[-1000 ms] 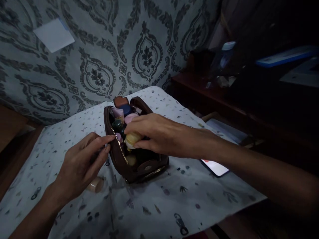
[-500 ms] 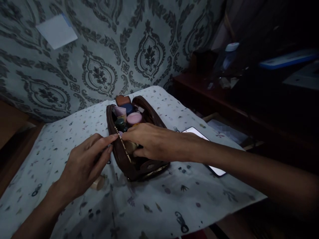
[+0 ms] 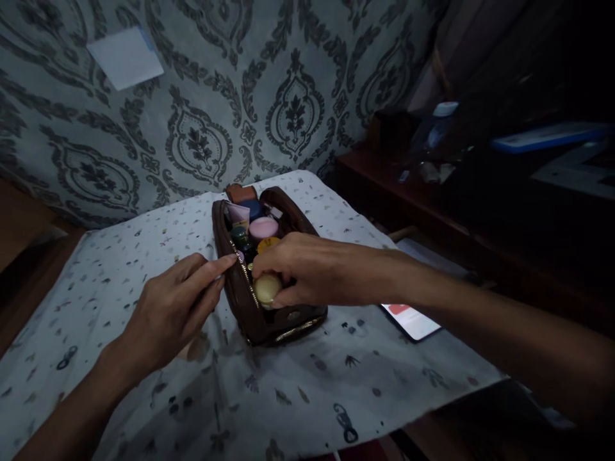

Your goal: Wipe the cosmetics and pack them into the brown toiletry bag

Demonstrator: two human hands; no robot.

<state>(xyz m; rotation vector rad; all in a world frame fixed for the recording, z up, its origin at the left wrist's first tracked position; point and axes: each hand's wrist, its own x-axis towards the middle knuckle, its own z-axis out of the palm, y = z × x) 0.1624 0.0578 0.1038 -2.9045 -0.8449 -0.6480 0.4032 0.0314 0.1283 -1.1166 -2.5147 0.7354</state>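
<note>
A brown zip bag (image 3: pixel 235 291) with a gold-toothed zipper stands open on the patterned cloth. My left hand (image 3: pixel 175 307) pinches the bag's left edge, its index fingertip at the zipper. Inside the bag, my right hand (image 3: pixel 298 269) has its thumb and fingers around a round, pale yellow jar (image 3: pixel 267 289) near the front end. Packed behind it are a pink round-topped container (image 3: pixel 263 228), an orange-yellow lid (image 3: pixel 268 244), a dark green cap (image 3: pixel 238 235), a blue item (image 3: pixel 254 208) and a pale pink tube (image 3: pixel 238 214). Part of the contents is hidden under my right hand.
A lit phone (image 3: pixel 413 322) lies on the cloth under my right forearm. Left of the bag, a small beige object (image 3: pixel 195 347) sits in shadow. The patterned wall (image 3: pixel 199 144) rises behind. At right, a dark red desk (image 3: pixel 365 169) carries a bottle (image 3: pixel 442 121).
My right hand has shifted slightly toward the right inside the bag, so the pale yellow jar and the orange-yellow lid show more. My left hand stays at the bag's edge. The view has shifted slightly.
</note>
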